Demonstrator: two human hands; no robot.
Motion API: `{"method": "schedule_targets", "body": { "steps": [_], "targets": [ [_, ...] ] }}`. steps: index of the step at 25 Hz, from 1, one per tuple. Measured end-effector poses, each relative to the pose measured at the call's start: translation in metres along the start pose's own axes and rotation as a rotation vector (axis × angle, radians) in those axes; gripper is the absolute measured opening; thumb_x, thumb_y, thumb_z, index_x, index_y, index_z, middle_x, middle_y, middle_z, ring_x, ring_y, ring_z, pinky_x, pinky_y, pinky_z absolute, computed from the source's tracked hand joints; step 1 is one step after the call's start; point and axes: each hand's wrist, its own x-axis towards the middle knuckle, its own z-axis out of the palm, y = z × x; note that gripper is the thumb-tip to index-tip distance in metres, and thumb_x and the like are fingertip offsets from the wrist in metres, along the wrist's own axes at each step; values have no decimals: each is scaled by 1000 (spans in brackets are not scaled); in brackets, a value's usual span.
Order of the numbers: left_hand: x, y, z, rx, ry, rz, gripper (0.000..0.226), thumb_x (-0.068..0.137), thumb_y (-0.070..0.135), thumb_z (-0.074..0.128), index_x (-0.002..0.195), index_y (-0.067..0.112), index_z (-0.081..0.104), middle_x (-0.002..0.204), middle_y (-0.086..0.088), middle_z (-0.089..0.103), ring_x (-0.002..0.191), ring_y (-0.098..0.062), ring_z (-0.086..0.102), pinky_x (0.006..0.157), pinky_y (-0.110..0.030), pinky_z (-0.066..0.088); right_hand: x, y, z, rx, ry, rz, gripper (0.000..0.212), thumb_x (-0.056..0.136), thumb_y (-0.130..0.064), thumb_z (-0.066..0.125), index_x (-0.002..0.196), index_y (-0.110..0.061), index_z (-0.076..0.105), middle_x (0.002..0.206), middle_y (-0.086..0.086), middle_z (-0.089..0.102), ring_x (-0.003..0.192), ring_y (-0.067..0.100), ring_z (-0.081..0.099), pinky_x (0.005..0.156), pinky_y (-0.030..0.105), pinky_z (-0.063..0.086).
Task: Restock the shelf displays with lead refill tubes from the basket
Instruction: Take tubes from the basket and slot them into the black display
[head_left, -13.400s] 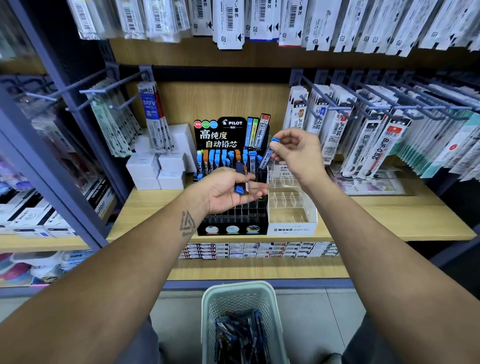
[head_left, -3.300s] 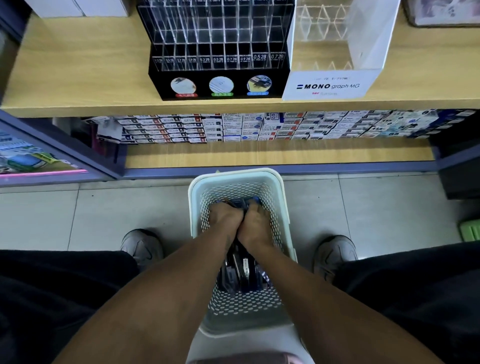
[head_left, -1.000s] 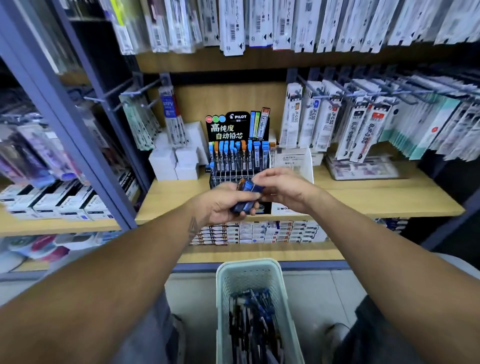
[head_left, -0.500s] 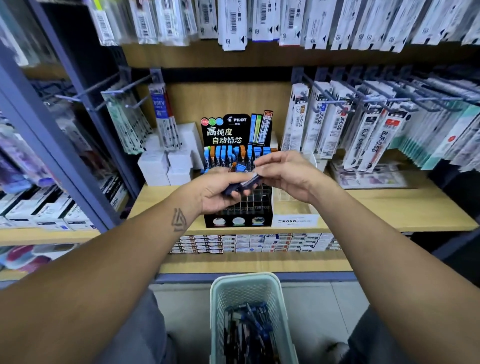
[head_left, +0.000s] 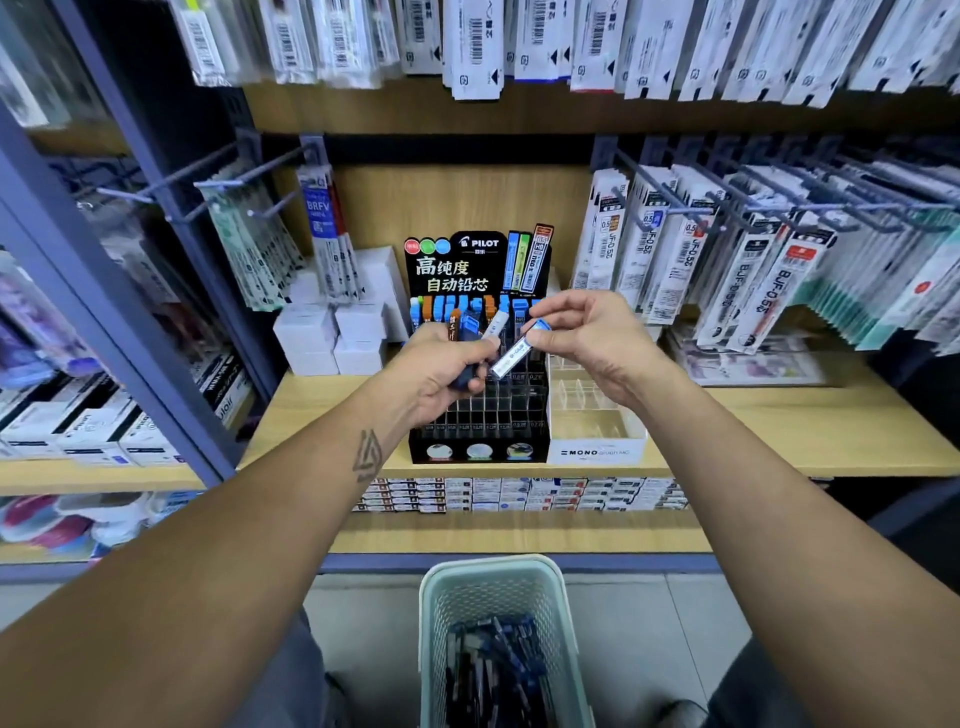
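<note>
While gripping: tubes left hand; one tube pinched, right hand

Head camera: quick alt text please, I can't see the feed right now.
The right hand pinches one lead refill tube by its blue cap, while the left hand grips a bunch of tubes, both in front of a black display rack on a wooden shelf. A basket of more tubes sits below.
</note>
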Motion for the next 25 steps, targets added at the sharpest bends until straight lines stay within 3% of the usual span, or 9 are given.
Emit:
{"method": "schedule_targets", "body": {
  "steps": [3, 5, 8, 11, 15, 22, 25],
  "targets": [
    [0, 8, -2, -42, -30, -20, 17, 89, -3, 69, 103, -6, 59, 74, -14, 65, 54, -12, 53, 42, -20, 42, 4, -5, -8, -75, 87, -102, 29, 75, 10, 80, 93, -10, 71, 74, 5, 72, 77, 17, 70, 79, 30, 59],
    [0, 15, -5, -51, -51, -14, 8, 92, -2, 67, 98, -3, 62, 75, -14, 66, 55, -13, 53, 42, -19, 43, 8, -8, -14, -195, 172, -159, 27, 76, 4, 82, 88, -18, 71, 73, 2, 68, 76, 17, 67, 80, 31, 59],
    [4, 20, -8, -67, -42, 9, 11, 96, 6, 65, 107, 4, 62, 76, -9, 66, 56, -14, 54, 48, -25, 49, 19, -15, -17, -399, 243, -240, 27, 77, -7, 85, 83, -30, 71, 78, -5, 70, 76, 11, 67, 79, 28, 57],
    [5, 19, -8, -18, -17, 6, 20, 97, 14, 65, 115, 9, 59, 82, -6, 67, 57, -16, 56, 52, -31, 56, 26, -23, -15, -561, 192, -296, 23, 79, -10, 84, 91, -26, 74, 83, -11, 68, 75, 3, 63, 79, 22, 56],
    [8, 17, -7, 4, 19, 5, 37, 96, 15, 66, 128, 3, 52, 79, -5, 66, 52, -14, 54, 41, -22, 44, 26, -14, -10, -653, 165, -301, 23, 83, -4, 79, 102, -17, 75, 87, -9, 66, 76, -1, 59, 84, 23, 55],
    [10, 16, -7, -3, 25, 19, 21, 97, 13, 65, 116, 6, 59, 80, -6, 66, 54, -15, 52, 41, -21, 40, 27, 3, -5, -724, 192, -323, 21, 86, -6, 76, 103, -18, 73, 89, -7, 66, 82, 5, 62, 87, 25, 55],
    [12, 16, -8, 0, 22, 24, 18, 98, 14, 64, 113, 7, 60, 80, -6, 66, 53, -14, 51, 41, -21, 40, 29, -4, 5, -706, 164, -387, 19, 88, -7, 75, 102, -18, 73, 86, -11, 64, 80, -2, 60, 81, 14, 50]
  ]
}}
